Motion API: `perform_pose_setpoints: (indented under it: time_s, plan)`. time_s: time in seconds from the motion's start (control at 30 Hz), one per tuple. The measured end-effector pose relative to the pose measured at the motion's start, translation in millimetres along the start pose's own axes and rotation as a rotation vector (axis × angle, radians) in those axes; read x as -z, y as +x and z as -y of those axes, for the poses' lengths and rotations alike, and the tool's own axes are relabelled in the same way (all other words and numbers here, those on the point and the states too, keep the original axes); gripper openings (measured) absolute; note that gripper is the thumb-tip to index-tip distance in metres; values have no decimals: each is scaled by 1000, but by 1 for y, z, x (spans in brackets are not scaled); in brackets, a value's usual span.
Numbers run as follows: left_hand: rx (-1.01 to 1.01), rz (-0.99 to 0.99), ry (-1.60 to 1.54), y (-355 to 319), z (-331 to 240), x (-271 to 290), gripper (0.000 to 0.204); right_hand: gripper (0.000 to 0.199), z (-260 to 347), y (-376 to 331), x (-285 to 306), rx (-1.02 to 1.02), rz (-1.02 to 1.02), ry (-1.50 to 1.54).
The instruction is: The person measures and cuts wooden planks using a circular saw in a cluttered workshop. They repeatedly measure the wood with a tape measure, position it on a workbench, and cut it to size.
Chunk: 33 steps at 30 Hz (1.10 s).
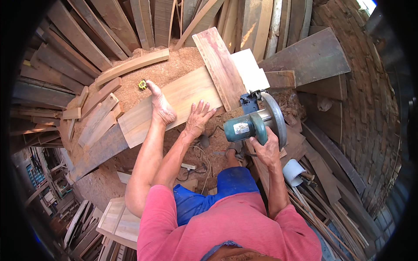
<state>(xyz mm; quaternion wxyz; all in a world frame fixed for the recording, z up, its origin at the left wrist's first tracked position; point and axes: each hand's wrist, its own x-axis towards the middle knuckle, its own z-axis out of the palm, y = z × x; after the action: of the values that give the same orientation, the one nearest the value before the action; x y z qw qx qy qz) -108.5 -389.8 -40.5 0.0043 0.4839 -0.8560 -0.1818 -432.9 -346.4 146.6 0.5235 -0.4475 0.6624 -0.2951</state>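
A wide, pale wooden board (pixel 178 93) lies on a sawdust-covered work surface in front of me. My left hand (pixel 198 121) rests flat on its near edge, fingers spread. Beside that hand my bare left foot (pixel 163 108) presses on the same board. Across the board's right end lies a reddish plank (pixel 220 67), pointing away from me. My right hand (pixel 266 150) is closed round the rear handle of a green circular saw (pixel 244 128). The saw is at the right end of the board, its grey guard facing right; the blade's cutting edge is hidden.
A yellow tape measure (pixel 142 85) sits in the sawdust beyond my foot. Offcuts (pixel 102 119) lie to the left. Cords and a white power strip (pixel 188 166) are on the ground below. A white cylindrical container (pixel 294 169) stands right. Leaning planks (pixel 252 28) line the back.
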Motion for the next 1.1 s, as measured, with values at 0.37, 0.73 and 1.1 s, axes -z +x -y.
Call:
perform_pose_setpoints:
  time_s: [0.37,0.73,1.1]
  plan:
    - [238,-151,-104,5,12,15,97,31,-18,-9,14,-139,-150,201]
    - [254,-124,-101,4,16,11,96,30,-36,1,22,-120,-171,105]
    - [278,-102,-95,4,14,11,96,32,-32,-2,21,-118,-156,182]
